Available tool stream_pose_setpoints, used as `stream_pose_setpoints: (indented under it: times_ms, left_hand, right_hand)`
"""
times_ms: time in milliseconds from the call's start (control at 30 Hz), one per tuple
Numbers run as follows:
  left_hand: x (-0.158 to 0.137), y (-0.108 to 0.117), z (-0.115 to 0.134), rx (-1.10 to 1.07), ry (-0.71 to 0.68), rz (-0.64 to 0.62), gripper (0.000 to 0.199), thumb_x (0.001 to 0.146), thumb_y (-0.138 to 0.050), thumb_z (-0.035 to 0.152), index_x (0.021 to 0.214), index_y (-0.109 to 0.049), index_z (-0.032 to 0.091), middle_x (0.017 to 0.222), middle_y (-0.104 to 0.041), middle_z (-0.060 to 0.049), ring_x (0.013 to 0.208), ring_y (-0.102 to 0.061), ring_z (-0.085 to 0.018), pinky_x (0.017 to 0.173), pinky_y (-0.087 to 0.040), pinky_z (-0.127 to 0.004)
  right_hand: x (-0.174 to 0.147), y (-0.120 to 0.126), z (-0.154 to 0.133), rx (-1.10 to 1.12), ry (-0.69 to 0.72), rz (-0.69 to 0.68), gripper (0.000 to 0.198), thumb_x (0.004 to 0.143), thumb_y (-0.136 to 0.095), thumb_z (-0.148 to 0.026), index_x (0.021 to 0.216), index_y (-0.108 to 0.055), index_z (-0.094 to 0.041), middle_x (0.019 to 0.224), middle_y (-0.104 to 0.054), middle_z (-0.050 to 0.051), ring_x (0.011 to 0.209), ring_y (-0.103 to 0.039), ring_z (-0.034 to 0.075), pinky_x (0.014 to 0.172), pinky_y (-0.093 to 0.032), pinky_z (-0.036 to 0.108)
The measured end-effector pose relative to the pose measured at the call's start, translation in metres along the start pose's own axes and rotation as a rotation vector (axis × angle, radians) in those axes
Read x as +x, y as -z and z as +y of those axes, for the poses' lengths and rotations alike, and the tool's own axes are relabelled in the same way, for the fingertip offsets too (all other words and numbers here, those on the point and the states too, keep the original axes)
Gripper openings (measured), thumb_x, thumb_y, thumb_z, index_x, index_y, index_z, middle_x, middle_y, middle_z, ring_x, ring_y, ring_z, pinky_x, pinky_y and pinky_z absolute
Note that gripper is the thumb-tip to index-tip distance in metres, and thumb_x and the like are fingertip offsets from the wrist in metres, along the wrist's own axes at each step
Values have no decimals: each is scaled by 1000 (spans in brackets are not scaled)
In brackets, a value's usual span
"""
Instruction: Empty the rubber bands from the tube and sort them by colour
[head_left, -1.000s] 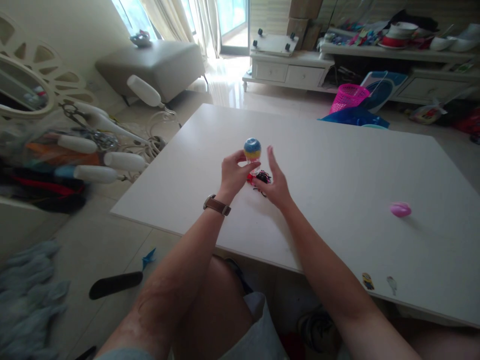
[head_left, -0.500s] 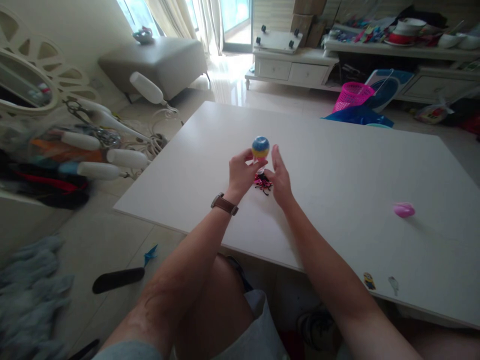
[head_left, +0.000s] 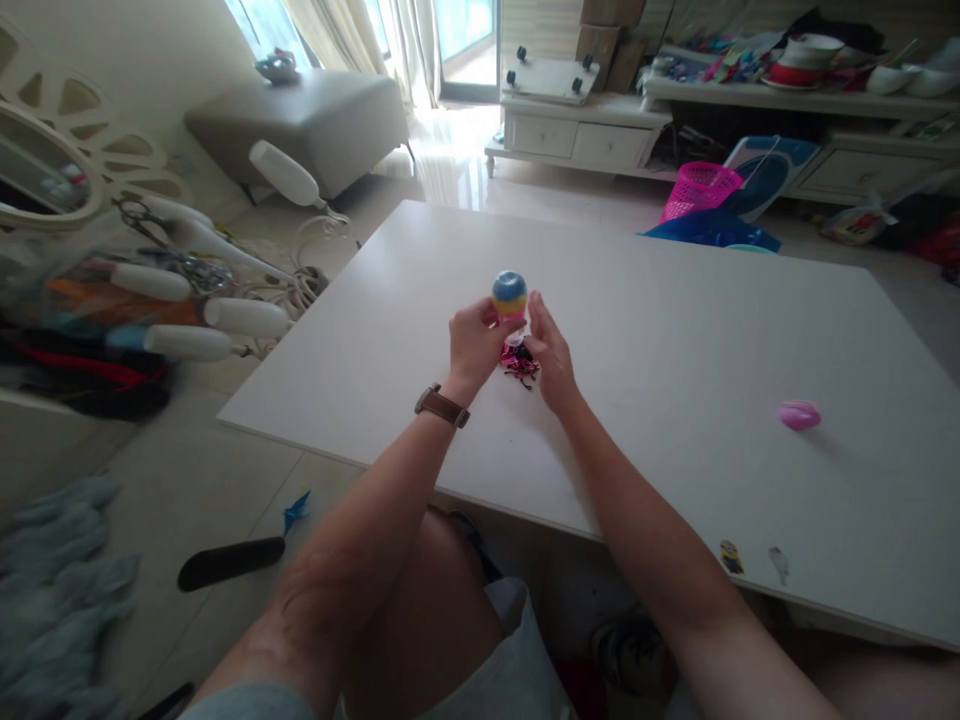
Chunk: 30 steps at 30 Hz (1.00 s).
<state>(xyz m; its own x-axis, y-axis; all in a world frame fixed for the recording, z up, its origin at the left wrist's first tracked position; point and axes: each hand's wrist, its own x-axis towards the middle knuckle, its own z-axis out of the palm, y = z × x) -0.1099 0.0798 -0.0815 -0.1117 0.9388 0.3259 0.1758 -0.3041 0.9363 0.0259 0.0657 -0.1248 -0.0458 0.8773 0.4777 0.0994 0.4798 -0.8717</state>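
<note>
In the head view, the person's left hand (head_left: 474, 345) holds a small clear container (head_left: 510, 291) with blue, yellow and pink bands of colour, its thumb and fingers closed around the lower part. The container stands roughly upright above the middle of the white table (head_left: 660, 350), with its blue end on top. The right hand (head_left: 553, 352) is just beside it, open, with the fingers extended upward and the thumb turned toward the container's lower end; whether it touches the container cannot be told. A heap of thin black and pinkish-red strands (head_left: 520, 364) lies on the table below the container, between the hands and partly hidden by them. A brown-strapped wristwatch (head_left: 442, 405) is on the left wrist.

Well apart, to the right, a glossy pink object (head_left: 800, 416) lies on the tabletop. A Minion sticker (head_left: 730, 557) sits near the table's close edge. Beyond the far edge is a pink mesh basket (head_left: 700, 189).
</note>
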Motion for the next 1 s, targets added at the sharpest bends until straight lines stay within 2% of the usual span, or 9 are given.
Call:
stream_pose_setpoints:
  times_ms: [100,233,400,533,667,800,833,933,1000]
  left_hand:
    - [2,2,2,-23,-8,56,18,75,-79,25,91,-74,19,95,-78,-5,92,-72,-19,85,-57,-32]
    - [-1,2,6,41,-1,-92,14,75,-78,25,86,-75,18,87,-78,-4,91,-72,-20,84,-58,-33]
    - [-1,0,8,-36,18,45,22,74,-80,26,94,-74,17,100,-78,-8,97,-72,-20,86,-58,-31]
    - [0,0,6,-57,60,-102,22,73,-82,29,91,-75,18,95,-79,-6,95,-73,-21,84,-59,-33]
    - [2,3,5,-72,19,21,25,72,-81,26,94,-75,17,99,-78,-7,98,-72,-20,88,-58,-32]
    - [-2,0,8,-17,22,-133,20,71,-78,20,91,-76,17,90,-78,-4,93,-72,-21,84,-57,-31]
    - [-3,-1,9,-15,27,-126,20,71,-78,19,91,-76,18,91,-78,-4,93,-72,-21,85,-57,-31]
    - [-3,-2,12,-50,32,-10,24,72,-78,21,96,-76,19,99,-78,-6,99,-71,-21,87,-57,-31]
    - [-3,-2,13,-50,32,-19,25,73,-79,24,96,-75,18,100,-78,-6,101,-71,-21,88,-57,-31]
  right_hand:
    - [1,1,-3,26,17,152,74,95,-44,-65,160,-32,-30,167,-35,5,158,-25,28,126,-28,54]
    - [1,0,-6,45,-44,-29,67,95,-44,-67,150,-47,-27,151,-56,7,146,-46,29,121,-39,51]
    - [-1,-2,-5,62,-4,162,72,97,-41,-64,159,-33,-30,166,-36,4,158,-23,27,127,-26,54]
    - [-3,0,-5,59,-14,-33,70,95,-49,-61,157,-39,-31,164,-42,3,155,-32,28,127,-28,53]
    - [-1,3,-8,60,18,128,71,96,-43,-65,158,-36,-30,165,-39,4,156,-29,28,126,-29,53]
    - [1,4,-9,39,-41,-15,67,95,-44,-67,150,-48,-29,151,-56,5,145,-47,30,120,-39,53]
    - [2,4,-8,38,-41,-18,67,95,-44,-67,150,-48,-28,152,-56,5,145,-47,30,121,-39,53]
    - [3,7,-5,55,4,131,72,95,-44,-66,156,-40,-28,162,-43,6,155,-31,29,126,-29,54]
    - [1,6,-4,55,-7,149,71,95,-45,-64,157,-38,-29,163,-42,5,156,-28,30,126,-28,55]
